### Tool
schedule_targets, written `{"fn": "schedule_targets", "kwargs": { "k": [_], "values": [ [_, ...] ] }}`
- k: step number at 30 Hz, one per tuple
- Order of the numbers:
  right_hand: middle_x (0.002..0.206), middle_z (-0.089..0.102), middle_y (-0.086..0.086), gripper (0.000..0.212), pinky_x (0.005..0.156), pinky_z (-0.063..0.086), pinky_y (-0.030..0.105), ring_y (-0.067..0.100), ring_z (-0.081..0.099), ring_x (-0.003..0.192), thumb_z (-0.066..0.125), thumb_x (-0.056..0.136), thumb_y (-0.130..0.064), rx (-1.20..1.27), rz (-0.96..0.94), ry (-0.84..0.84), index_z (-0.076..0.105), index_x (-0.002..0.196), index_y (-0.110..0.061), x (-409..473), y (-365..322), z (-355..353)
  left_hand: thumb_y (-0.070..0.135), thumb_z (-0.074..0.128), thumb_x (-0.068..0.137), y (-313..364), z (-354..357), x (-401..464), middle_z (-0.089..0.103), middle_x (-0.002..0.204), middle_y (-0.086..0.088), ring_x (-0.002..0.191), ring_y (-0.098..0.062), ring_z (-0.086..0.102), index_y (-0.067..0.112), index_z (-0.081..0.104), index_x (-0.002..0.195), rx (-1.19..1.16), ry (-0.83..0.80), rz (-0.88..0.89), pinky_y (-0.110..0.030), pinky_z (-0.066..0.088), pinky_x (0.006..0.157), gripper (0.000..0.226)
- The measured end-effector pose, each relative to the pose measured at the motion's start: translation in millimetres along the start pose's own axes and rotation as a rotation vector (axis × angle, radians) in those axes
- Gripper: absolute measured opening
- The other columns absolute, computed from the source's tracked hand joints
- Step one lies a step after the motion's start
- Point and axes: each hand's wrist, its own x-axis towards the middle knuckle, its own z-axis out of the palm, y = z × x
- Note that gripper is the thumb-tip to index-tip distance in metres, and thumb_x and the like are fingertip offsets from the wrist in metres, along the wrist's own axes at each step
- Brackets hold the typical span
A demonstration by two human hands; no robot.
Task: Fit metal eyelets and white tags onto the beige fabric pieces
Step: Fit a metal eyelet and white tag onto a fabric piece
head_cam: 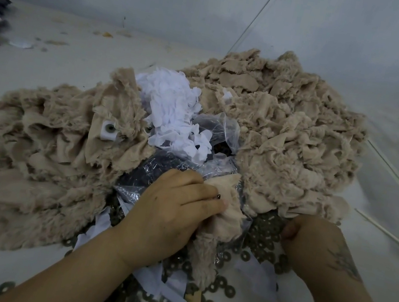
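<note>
Both bare forearms reach in from the near edge and angle toward the middle. The left hand (170, 214) lies back-up, its fingers curled together and pointing right, the tips pinching. The right hand (310, 236) sits to the right of it, apart, its back turned up and marked with a dark tattoo; its fingers curl under toward the left, thumb bent against them in a tight pinch.
</note>
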Motion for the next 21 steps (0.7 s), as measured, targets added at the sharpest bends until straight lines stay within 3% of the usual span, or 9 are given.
{"fn": "schedule_targets", "kwargs": {
  "k": [2,3,5,7,10,12,15,21],
  "values": [
    [0.122,0.068,-0.002,0.021,0.087,0.043,0.016,0.014,0.064,0.109,0.062,0.095,-0.022,0.024,-0.011,0.027,0.073,0.113,-0.022,-3.8,-1.9,-7.1,0.01,0.045,0.103,-2.0,0.4,-1.4,0.073,0.106,-0.006,0.093,-0.028,0.065,0.005,0.077,0.104,-0.011,-0.033,-0.019,-0.044,0.051,0.074,0.032],
    [0.105,0.074,-0.002,0.013,0.078,0.046,0.019,0.014,0.068,0.093,0.068,0.091,-0.023,0.057,-0.057,0.15,0.077,0.1,-0.022,-5.4,-0.8,-8.2,0.009,0.047,0.102,-1.0,1.2,-1.1,0.073,0.106,-0.006,0.093,-0.028,0.065,0.005,0.077,0.104,-0.006,-0.04,-0.031,-0.043,0.051,0.075,0.03],
    [0.073,0.073,-0.007,0.005,0.061,0.047,0.019,0.009,0.067,0.066,0.077,0.083,-0.022,0.369,-0.169,0.451,0.078,0.079,-0.026,-13.7,-4.8,-8.6,0.006,0.051,0.099,-2.0,1.0,-1.2,0.073,0.105,-0.006,0.093,-0.028,0.064,0.004,0.076,0.103,-0.024,-0.037,-0.038,-0.043,0.051,0.075,0.026],
    [0.061,0.072,-0.011,0.012,0.059,0.052,0.018,0.005,0.069,0.059,0.077,0.08,-0.022,0.718,-0.35,0.45,0.076,0.077,-0.033,-21.5,-22.2,-11.5,0.005,0.052,0.098,-1.9,0.4,-0.9,0.073,0.105,-0.007,0.092,-0.028,0.064,0.004,0.076,0.102,-0.037,-0.035,-0.041,-0.044,0.051,0.074,0.025],
    [0.066,0.074,-0.01,0.018,0.059,0.057,0.016,0.004,0.07,0.061,0.077,0.081,-0.013,0.984,-0.523,0.265,0.078,0.081,-0.031,-21.8,-56.5,-6.7,0.009,0.047,0.103,-1.4,1.4,-0.1,0.073,0.105,-0.008,0.09,-0.029,0.065,0.003,0.076,0.1,-0.049,-0.003,-0.022,-0.045,0.051,0.072,0.03],
    [0.066,0.074,-0.01,0.016,0.063,0.055,0.012,0.002,0.071,0.065,0.079,0.08,-0.008,0.984,-0.568,0.332,0.08,0.085,-0.023,-17.7,-73.1,3.4,0.009,0.048,0.103,-1.5,2.3,-0.8,0.073,0.103,-0.009,0.09,-0.028,0.066,0.001,0.076,0.099,-0.044,0.014,-0.027,-0.044,0.051,0.073,0.029],
    [0.077,0.072,-0.019,0.016,0.067,0.052,0.007,-0.005,0.07,0.073,0.079,0.079,-0.003,0.929,-0.66,0.425,0.081,0.089,-0.016,-13.1,-80.2,16.3,0.004,0.065,0.093,-2.7,3.0,-3.2,0.073,0.097,-0.009,0.088,-0.026,0.065,0.001,0.075,0.096,-0.04,0.023,-0.093,-0.042,0.052,0.075,0.011],
    [0.089,0.075,-0.011,0.019,0.077,0.057,0.02,0.0,0.071,0.085,0.075,0.08,-0.008,0.884,-0.868,0.54,0.077,0.093,-0.022,-4.0,-69.6,23.3,0.016,0.067,0.091,-2.4,2.3,-2.6,0.068,0.085,-0.002,0.08,-0.016,0.06,0.005,0.072,0.089,-0.113,0.028,-0.246,-0.033,0.049,0.074,0.012]
  ]
}}
